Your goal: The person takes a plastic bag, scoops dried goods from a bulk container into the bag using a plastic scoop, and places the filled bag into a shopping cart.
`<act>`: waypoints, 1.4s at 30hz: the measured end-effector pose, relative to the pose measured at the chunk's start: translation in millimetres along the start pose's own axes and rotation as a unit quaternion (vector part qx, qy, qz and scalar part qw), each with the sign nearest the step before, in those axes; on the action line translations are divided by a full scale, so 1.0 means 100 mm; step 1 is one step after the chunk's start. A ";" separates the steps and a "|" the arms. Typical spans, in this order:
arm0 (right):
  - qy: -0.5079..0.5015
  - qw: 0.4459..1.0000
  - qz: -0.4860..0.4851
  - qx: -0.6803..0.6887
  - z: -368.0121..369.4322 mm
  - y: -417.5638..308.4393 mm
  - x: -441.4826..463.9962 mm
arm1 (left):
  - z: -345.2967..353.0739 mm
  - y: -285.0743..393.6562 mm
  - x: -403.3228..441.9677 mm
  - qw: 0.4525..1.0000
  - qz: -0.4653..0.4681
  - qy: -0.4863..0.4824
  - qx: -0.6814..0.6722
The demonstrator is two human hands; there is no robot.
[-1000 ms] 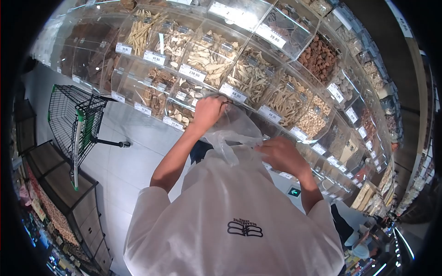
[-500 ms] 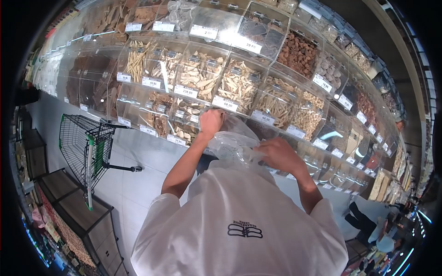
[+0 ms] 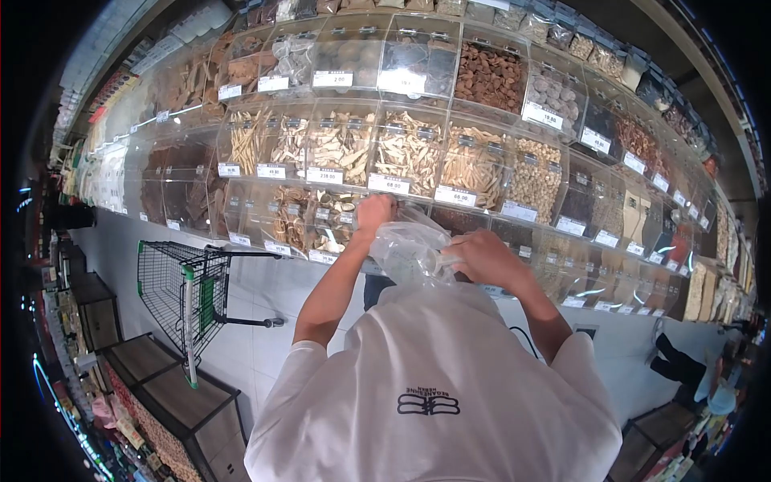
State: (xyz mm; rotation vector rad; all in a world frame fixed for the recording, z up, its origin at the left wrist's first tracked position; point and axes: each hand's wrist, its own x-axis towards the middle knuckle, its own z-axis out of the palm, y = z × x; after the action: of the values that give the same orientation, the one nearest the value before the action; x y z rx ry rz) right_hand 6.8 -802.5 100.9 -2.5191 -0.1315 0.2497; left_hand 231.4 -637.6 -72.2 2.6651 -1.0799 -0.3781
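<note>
On my remote feed, the bin display (image 3: pixel 337 91) stands beyond the clear plastic bag (image 3: pixel 408 251). The bag lies crumpled, long axis indeterminate, between the right hand (image 3: pixel 488 259), fingers pinching its right side, and the left hand (image 3: pixel 375 212), clenched on its upper-left edge.

Head-worn, looking steeply down on the clear plastic bag (image 3: pixel 408 251) from near above, and forward to the bins (image 3: pixel 405 153) beyond it. Spreads fisheye-wide, reaching the shopping cart (image 3: pixel 207 301) left of the bag.
</note>
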 end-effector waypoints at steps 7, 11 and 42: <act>0.076 0.997 -0.029 0.017 0.10 0.07 -0.14 | -0.59 -0.02 -0.37 0.998 0.042 0.046 -0.009; 0.113 0.993 -0.041 -0.005 0.14 0.12 -0.16 | -1.27 -0.06 -0.82 0.996 -0.011 0.054 -0.071; 0.104 0.981 -0.026 -0.164 -0.69 -0.19 0.21 | -1.51 0.58 -1.53 0.955 -0.056 0.169 -0.239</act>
State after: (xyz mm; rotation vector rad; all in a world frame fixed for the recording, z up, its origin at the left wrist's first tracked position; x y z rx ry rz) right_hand 40.9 -822.5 164.7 -2.8448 -0.1646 -0.0635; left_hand 136.9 -551.2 110.4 2.2503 -0.6379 -0.1636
